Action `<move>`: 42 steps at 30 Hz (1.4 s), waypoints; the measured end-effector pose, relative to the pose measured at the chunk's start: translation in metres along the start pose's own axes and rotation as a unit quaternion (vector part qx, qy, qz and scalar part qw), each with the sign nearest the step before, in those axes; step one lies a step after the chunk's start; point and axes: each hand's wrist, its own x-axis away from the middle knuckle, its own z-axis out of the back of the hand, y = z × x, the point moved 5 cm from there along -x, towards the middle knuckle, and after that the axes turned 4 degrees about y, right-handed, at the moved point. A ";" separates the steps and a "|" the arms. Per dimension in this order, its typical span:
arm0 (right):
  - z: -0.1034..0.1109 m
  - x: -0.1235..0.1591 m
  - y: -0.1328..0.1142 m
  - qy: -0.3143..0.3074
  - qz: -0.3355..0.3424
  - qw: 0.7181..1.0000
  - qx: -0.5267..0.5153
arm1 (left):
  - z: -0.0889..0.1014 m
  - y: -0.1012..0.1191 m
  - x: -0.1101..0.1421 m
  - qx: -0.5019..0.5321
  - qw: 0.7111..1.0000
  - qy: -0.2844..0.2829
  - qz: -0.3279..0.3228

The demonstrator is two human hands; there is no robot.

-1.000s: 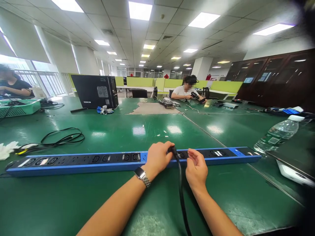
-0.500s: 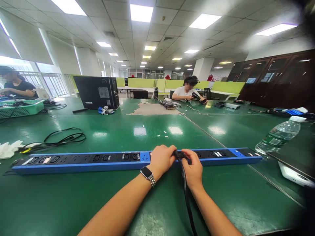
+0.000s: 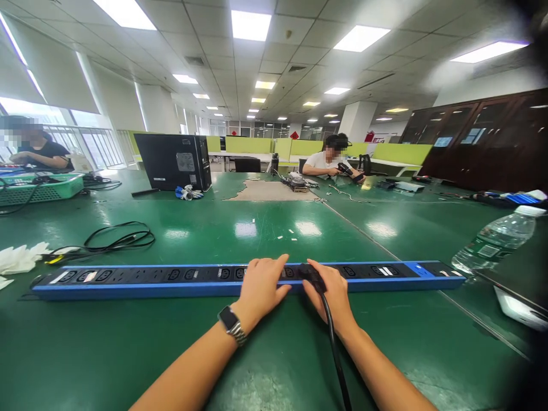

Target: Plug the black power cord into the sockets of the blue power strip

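Note:
A long blue and black power strip [image 3: 231,289] lies crosswise on the green table, its sockets facing up. My left hand [image 3: 262,283], with a watch [image 3: 231,322] on the wrist, lies over its middle; the fingers reach the far edge and the thumb is at the near edge. Just to the right, my right hand [image 3: 334,291] grips a black plug [image 3: 311,275] between thumb and fingers, at the strip's sockets. I cannot tell how deep the plug sits. From it a thick black cord [image 3: 336,354] runs down toward me.
A coiled black cable [image 3: 120,237] and crumpled white tissue [image 3: 21,258] lie at left. A water bottle [image 3: 492,242] leans at right. Farther back stand a black computer case [image 3: 166,162] and a green basket [image 3: 51,191]. Two people sit across the table.
My left hand has let go of the plug and moved left onto the power strip. My right hand still holds the plug, now more upright. The view has shifted slightly.

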 end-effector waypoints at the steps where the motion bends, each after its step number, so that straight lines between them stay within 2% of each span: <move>1: -0.001 0.000 0.001 0.005 -0.008 1.000 0.002 | 0.010 -0.016 0.012 -0.017 1.000 0.015 0.010; 4: -0.001 -0.005 0.002 0.023 -0.037 0.999 -0.017 | 0.038 -0.067 0.047 -0.070 0.994 0.041 0.075; 6: 0.005 -0.013 -0.001 0.060 -0.079 0.994 -0.053 | 0.046 -0.089 0.064 -0.071 0.992 0.033 0.101; 8: 0.015 -0.023 -0.012 0.126 -0.130 0.979 -0.089 | 0.048 -0.095 0.071 -0.051 0.992 0.035 0.110; 10: 0.020 -0.033 -0.039 0.156 -0.126 0.974 -0.108 | 0.049 -0.089 0.070 -0.022 0.992 0.071 0.104; 12: 0.014 -0.039 -0.080 0.099 -0.045 0.988 -0.115 | 0.052 -0.077 0.067 0.009 0.991 0.117 0.069; 15: -0.010 -0.033 -0.132 -0.042 0.063 0.987 -0.143 | 0.063 -0.062 0.066 0.030 0.986 0.161 -0.028; 17: -0.024 -0.024 -0.147 -0.099 0.071 0.978 -0.171 | 0.076 -0.067 0.070 0.018 0.979 0.196 -0.050; 18: -0.030 -0.021 -0.150 -0.120 0.059 0.974 -0.185 | 0.083 -0.072 0.073 0.007 0.974 0.222 -0.038; 20: -0.040 -0.015 -0.151 -0.153 0.032 0.965 -0.209 | 0.094 -0.084 0.080 -0.007 0.968 0.251 -0.005; 21: -0.044 -0.013 -0.151 -0.167 0.025 0.962 -0.214 | 0.095 -0.087 0.082 -0.008 0.971 0.240 -0.008; 24: -0.055 -0.010 -0.153 -0.185 0.018 0.957 -0.221 | 0.082 -0.079 0.085 -0.008 0.986 0.142 -0.082; 25: -0.059 -0.009 -0.155 -0.186 0.015 0.957 -0.224 | 0.077 -0.075 0.086 -0.017 0.987 0.125 -0.100; 30: -0.069 -0.005 -0.155 -0.223 -0.015 0.949 -0.223 | 0.067 -0.065 0.085 -0.099 0.978 0.153 -0.099; 35: -0.062 0.000 -0.156 -0.254 0.020 0.930 -0.265 | 0.067 -0.068 0.085 -0.089 0.976 0.178 -0.090; 38: -0.051 -0.002 -0.146 -0.215 0.061 0.935 -0.275 | 0.077 -0.091 0.089 -0.019 0.971 0.236 -0.029; 40: -0.042 -0.006 -0.126 -0.138 0.059 0.959 -0.240 | 0.088 -0.115 0.095 0.035 0.955 0.291 0.037; 42: -0.034 -0.008 -0.101 -0.064 0.028 0.978 -0.198 | 0.095 -0.137 0.100 0.079 0.940 0.315 0.101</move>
